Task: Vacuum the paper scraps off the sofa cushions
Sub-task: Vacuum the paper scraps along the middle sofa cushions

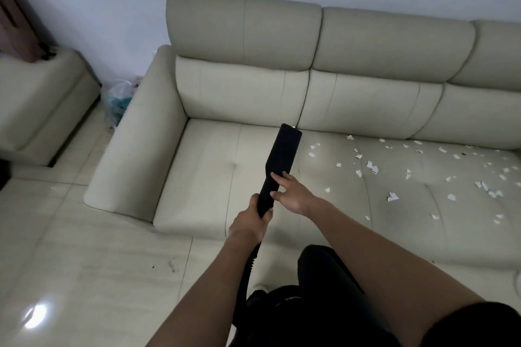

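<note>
Step in hand, by my read: sweep w/ the vacuum nozzle along the sofa seat — about a third done, since the left cushion looks clean. Left hand is clenched round the nozzle's rear end, hose trailing down to the floor. Right hand isn't closed; fingers rest flat on the nozzle's side, steadying. Nozzle tip sits at the back crease, approx. at the seam btwn left and middle cushions.

Next move prob. calls for swinging the tip right and keeping it low on the leather.

Paper scraps — small, white, torn, irregular — lie scattered over the middle and right cushions, denser to the right.
</note>
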